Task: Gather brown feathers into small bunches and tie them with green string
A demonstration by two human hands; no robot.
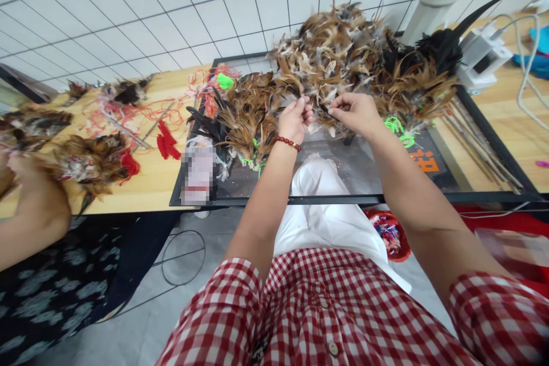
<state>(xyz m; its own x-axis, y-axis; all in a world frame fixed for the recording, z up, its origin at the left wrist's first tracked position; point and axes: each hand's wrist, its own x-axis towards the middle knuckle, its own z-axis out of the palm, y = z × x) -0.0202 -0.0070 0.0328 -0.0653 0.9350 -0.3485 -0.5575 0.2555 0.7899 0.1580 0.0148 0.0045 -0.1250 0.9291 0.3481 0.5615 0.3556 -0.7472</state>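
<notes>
Left to right: a co-worker's hand [17,166] touches a feather bundle [88,163] on the wooden table [165,77]. Upon a dark-framed panel [364,174], smaller feather clusters [253,106] lie just beside the left hand [295,117], the nearer of the two. The large feather heap [330,51] lies beyond both hands, its broad axis running across the view. Left fingers narrow, tips together; right hand [354,114] likewise pinched—whether either grips a feather cannot be told. Farther right, slender sticks [480,140] slant toward the near edge.
</notes>
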